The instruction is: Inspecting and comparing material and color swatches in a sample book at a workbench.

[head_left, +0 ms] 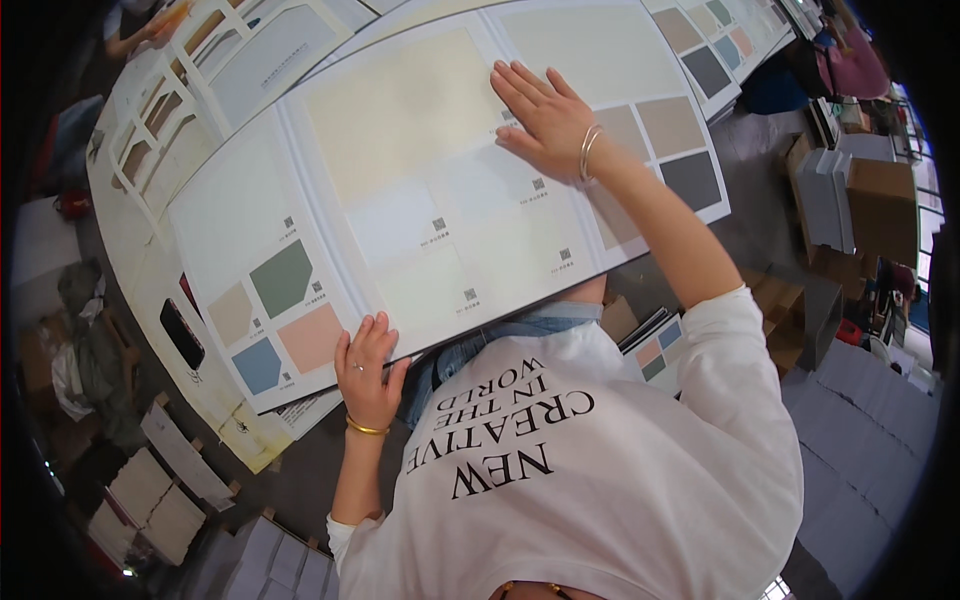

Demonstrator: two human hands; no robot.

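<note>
Folding sample board [450,170]: spread over surface [145,290], long axis lower left to upper right. Lies directly under right grip [545,120], flat and open across right-hand crease; left grip [370,375] touches near edge, pinching or not: cannot tell. Pale panels; grey, green, blue, salmon swatches.

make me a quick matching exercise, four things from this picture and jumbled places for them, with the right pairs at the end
Things
1. left hand
2. right hand
3. dark phone
4. large green swatch

Places
A. on the table, left of the sample board
B. just above the pink swatch
C. palm down at the upper part of the board, silver bangles at the wrist
D. at the board's near edge, gold bracelet at the wrist

Right pairs: 1-D, 2-C, 3-A, 4-B
</note>
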